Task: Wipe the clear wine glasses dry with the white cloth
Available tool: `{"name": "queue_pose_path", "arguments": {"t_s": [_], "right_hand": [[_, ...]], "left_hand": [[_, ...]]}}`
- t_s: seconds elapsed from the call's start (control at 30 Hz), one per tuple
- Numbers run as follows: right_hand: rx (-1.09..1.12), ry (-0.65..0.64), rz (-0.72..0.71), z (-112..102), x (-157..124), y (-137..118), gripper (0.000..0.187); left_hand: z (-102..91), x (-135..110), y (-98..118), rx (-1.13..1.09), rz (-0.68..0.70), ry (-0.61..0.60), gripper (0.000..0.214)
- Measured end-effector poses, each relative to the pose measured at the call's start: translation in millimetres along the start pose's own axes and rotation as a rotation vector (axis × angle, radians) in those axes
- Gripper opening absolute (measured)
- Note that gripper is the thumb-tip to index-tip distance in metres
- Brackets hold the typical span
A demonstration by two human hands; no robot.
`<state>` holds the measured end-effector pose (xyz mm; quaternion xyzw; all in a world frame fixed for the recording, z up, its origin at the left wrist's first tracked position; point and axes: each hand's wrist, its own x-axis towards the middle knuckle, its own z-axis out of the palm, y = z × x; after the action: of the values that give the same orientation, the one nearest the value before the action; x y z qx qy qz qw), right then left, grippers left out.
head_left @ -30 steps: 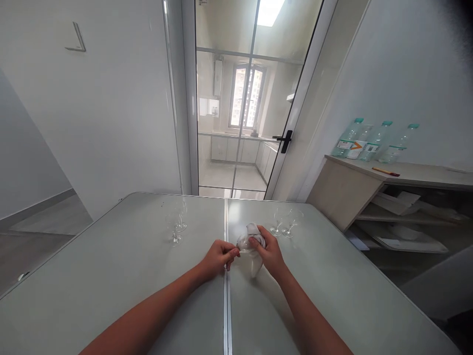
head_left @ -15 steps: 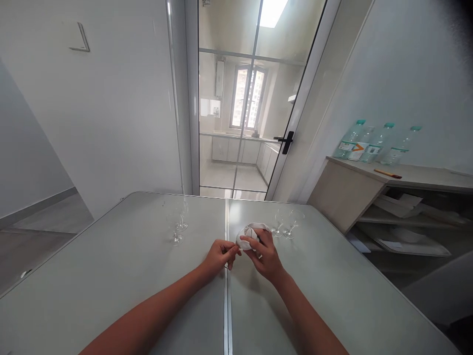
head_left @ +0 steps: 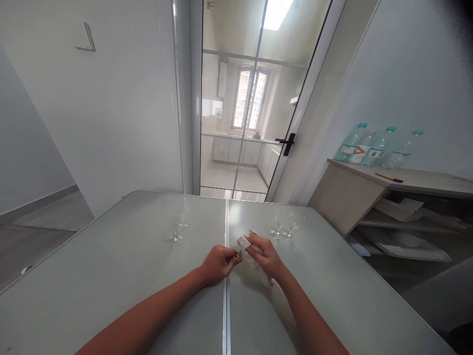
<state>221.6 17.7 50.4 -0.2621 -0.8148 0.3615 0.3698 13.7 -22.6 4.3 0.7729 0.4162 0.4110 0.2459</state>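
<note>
Above the middle of the table, my left hand (head_left: 220, 262) pinches the thin stem end of a wine glass (head_left: 250, 260), whose clear bowl points to the right. My right hand (head_left: 266, 255) is closed round a white cloth (head_left: 245, 241) and presses it against the bowl. The glass lies tilted on its side between the hands, partly covered by fingers and cloth. To the left two clear stemmed glasses (head_left: 177, 238) stand upright. Another pair of stemmed glasses (head_left: 288, 234) stands beyond my right hand.
The grey table (head_left: 155, 301) has a metal seam (head_left: 226, 315) down its middle. A cabinet (head_left: 343, 197) at the right carries several plastic bottles (head_left: 373, 154) and a yellow-red pen-like stick (head_left: 389, 177). Behind the table is a glass door (head_left: 218, 172) with a black handle (head_left: 288, 144).
My right hand and the cloth have shifted on the glass, and its clear bowl now shows below the cloth. My left hand keeps its pinch at nearly the same place.
</note>
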Motion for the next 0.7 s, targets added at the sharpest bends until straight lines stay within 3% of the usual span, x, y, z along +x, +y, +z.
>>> {"name": "queue_pose_path", "arguments": {"t_s": [0.17, 0.27, 0.33, 0.43, 0.57, 0.7], "right_hand": [[0.742, 0.068, 0.346, 3.5, -2.0, -8.8, 0.037], [1.101, 0.207, 0.410, 13.8, -0.1, -15.9, 0.038], [1.221, 0.291, 0.425, 22.2, 3.0, -17.2, 0.040], [1.264, 0.339, 0.450, 36.3, 6.2, -13.0, 0.042], [1.220, 0.314, 0.588, 57.1, 0.9, -1.6, 0.054], [0.962, 0.460, 0.539, 71.7, -4.7, 9.2, 0.059]], "left_hand": [[-0.5, -0.3, 7.9, -0.161, -0.006, -0.025, 0.030], [2.7, 4.7, 7.9, -0.433, -0.119, 0.080, 0.022], [5.1, 9.4, 4.2, -0.625, -0.179, 0.155, 0.026], [9.6, 13.7, -4.9, -0.787, -0.225, 0.189, 0.034], [17.8, 10.6, -12.9, -0.797, -0.272, 0.207, 0.047], [24.8, 5.4, -11.9, -0.883, -0.324, 0.178, 0.054]]}}
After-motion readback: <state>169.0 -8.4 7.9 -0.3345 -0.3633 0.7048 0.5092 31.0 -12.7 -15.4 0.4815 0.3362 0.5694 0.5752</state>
